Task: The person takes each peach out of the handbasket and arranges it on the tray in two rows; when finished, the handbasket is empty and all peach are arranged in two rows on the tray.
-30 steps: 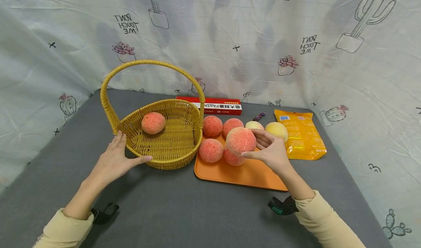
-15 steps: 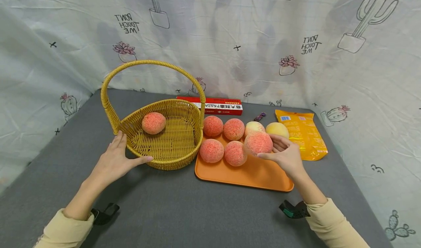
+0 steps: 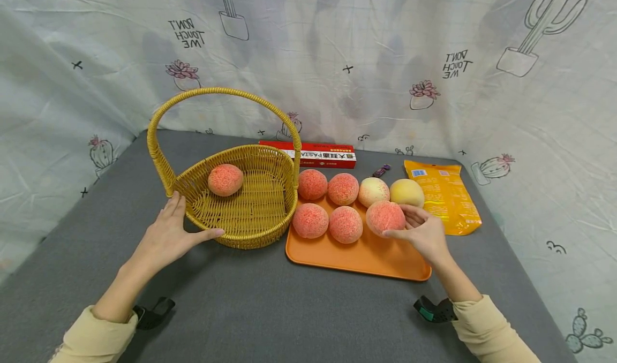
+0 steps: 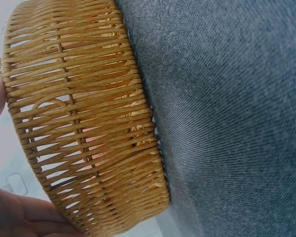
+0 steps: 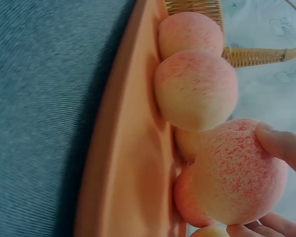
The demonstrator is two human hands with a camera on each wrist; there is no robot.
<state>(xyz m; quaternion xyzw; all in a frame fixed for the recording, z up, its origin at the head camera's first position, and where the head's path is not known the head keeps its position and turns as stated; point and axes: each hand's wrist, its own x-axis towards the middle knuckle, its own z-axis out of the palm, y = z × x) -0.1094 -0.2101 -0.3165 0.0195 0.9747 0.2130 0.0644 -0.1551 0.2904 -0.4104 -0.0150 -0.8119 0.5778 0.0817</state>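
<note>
Gripping a pink peach [image 3: 385,217] between thumb and curled fingers of the right hand [image 3: 424,233], low over the near right part of the orange tray [image 3: 366,258], beside two more peaches [image 3: 328,222]. Resting the left hand [image 3: 166,234], fingers straight, against the near rim of the wicker basket [image 3: 250,202], with one peach [image 3: 225,180] inside. Likely mid pick or set-down at the tray; cannot tell which. Calling next for a steady carry clear of the basket handle [image 3: 222,92].

Even bright light, soft shadows — head view edges bowed, wrist views slightly blurred.
</note>
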